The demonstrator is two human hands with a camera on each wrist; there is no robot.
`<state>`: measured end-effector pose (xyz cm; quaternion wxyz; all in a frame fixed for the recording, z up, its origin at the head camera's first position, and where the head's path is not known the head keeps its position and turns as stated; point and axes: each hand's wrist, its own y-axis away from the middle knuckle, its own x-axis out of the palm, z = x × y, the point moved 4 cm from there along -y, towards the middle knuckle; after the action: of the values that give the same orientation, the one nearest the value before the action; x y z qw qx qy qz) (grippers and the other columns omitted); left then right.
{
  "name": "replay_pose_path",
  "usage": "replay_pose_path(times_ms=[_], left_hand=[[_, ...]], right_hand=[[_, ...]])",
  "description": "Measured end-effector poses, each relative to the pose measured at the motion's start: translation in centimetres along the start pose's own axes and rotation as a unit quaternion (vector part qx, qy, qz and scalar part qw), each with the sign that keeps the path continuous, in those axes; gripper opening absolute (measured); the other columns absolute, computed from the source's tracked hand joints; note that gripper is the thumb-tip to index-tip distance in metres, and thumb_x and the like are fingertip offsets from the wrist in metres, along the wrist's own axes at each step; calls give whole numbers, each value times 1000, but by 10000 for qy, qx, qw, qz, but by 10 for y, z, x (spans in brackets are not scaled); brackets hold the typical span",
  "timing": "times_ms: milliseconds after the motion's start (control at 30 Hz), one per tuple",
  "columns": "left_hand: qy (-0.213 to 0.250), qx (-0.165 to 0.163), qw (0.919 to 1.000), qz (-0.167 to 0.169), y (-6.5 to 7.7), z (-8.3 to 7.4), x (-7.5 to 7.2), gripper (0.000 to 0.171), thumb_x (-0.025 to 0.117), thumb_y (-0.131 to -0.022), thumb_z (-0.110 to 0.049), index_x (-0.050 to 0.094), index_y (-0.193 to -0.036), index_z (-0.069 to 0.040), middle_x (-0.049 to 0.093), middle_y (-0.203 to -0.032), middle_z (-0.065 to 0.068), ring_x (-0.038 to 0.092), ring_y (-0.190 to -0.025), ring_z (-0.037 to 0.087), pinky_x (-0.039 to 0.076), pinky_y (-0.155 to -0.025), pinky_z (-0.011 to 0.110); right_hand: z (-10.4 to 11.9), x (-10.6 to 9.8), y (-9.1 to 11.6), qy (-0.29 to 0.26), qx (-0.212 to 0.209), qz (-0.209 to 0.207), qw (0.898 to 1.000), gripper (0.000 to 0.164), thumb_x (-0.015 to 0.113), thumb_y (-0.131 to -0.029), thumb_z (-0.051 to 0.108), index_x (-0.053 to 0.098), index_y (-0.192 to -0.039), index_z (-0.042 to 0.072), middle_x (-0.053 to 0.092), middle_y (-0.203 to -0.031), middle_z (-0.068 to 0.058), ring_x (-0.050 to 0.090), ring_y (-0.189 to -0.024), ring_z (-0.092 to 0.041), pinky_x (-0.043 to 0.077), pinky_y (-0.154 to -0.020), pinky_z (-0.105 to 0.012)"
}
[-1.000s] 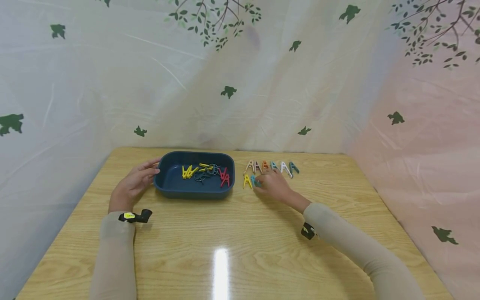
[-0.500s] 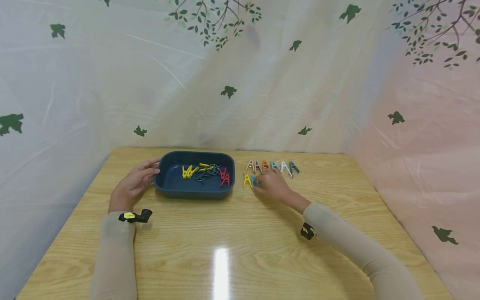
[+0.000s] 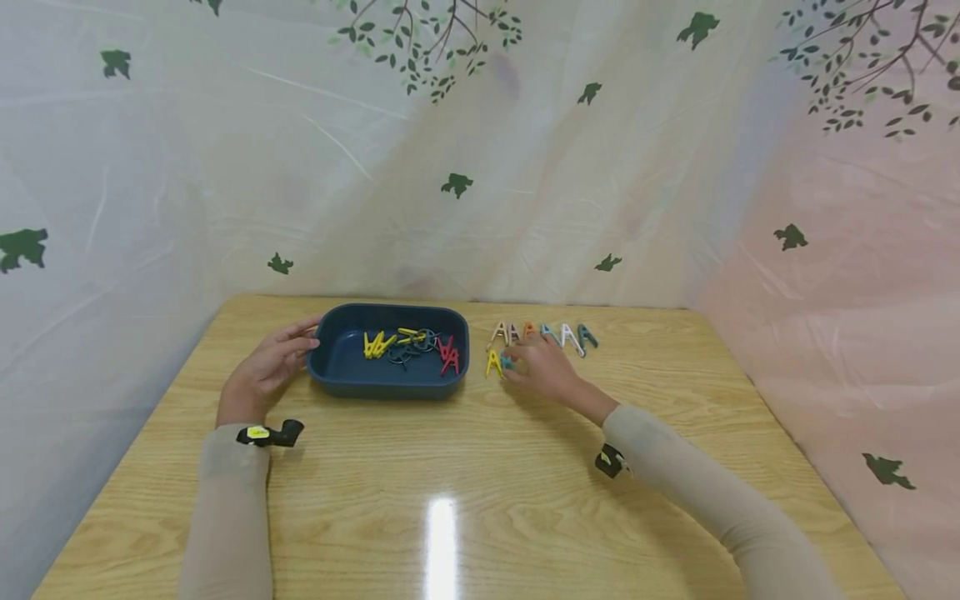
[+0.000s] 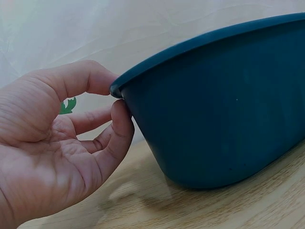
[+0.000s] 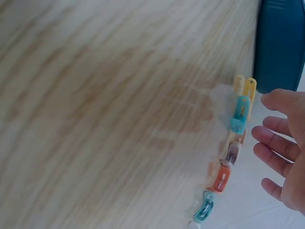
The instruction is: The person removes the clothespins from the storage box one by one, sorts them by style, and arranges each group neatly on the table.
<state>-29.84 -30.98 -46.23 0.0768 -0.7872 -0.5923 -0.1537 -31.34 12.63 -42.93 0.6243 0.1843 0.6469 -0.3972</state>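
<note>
My left hand point(image 3: 267, 367) pinches the left end of a dark blue plastic bin point(image 3: 386, 390) at its rim. In the left wrist view, thumb and fingers meet the bin's rim from above and below. Inside the bin lie yellow clothespins point(image 3: 378, 343), red clothespins point(image 3: 449, 356) and dark clips with rings point(image 3: 403, 354). My right hand point(image 3: 550, 371) is over a turquoise clothespin point(image 5: 240, 114), which stands beside a yellow clothespin point(image 3: 494, 362). In the right wrist view its fingers are loosely bent and spread, apart from the turquoise clothespin.
Behind the right hand runs a row of standing clothespins, including beige point(image 3: 498, 333), orange point(image 3: 529, 329), white point(image 3: 572, 338) and dark teal point(image 3: 587, 335). A leaf-patterned curtain point(image 3: 390, 167) rises behind the wooden table point(image 3: 360, 492).
My right hand has shifted very slightly left over the turquoise clothespin. The left hand and the bin stay where they were.
</note>
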Motion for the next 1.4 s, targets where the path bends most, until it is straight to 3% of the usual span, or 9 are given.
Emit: replay_pose_path(times_ms=[500,767,1033,1400], left_hand=[[210,37,9998,48,-1,0,1,38,46,-105,4,63,-128,-21,66,-103,-7,63,-88,3,55,-75,16],[177,14,9998,38,-1,0,0,38,47,-105,4,59,-133,-19,65,-115,-5,64,-94,3,56,-79,16],[295,37,9996,40,-1,0,0,39,48,-104,5,63,-130,-19,65,-115,-3,64,-93,4,55,-78,15],[309,4,9995,-74,0,-1,0,39,48,-104,6,66,-126,-20,66,-114,-3,64,-93,4,56,-78,15]], right_hand=[[24,-20,-28,-416,-189,-381,9982,28,79,-90,25,76,-113,8,75,-98,-7,65,-95,-24,50,-96,-51],[42,-29,-49,-602,-386,-343,9969,29,80,-89,24,76,-113,8,74,-100,-8,66,-98,-25,51,-96,-49],[58,-31,-70,-759,-723,220,9943,28,80,-89,20,76,-115,9,74,-109,-8,67,-102,-24,54,-94,-43],[78,-16,-86,-518,-1509,1007,9820,22,81,-88,14,78,-108,5,74,-105,-10,67,-97,-25,55,-86,-38]])
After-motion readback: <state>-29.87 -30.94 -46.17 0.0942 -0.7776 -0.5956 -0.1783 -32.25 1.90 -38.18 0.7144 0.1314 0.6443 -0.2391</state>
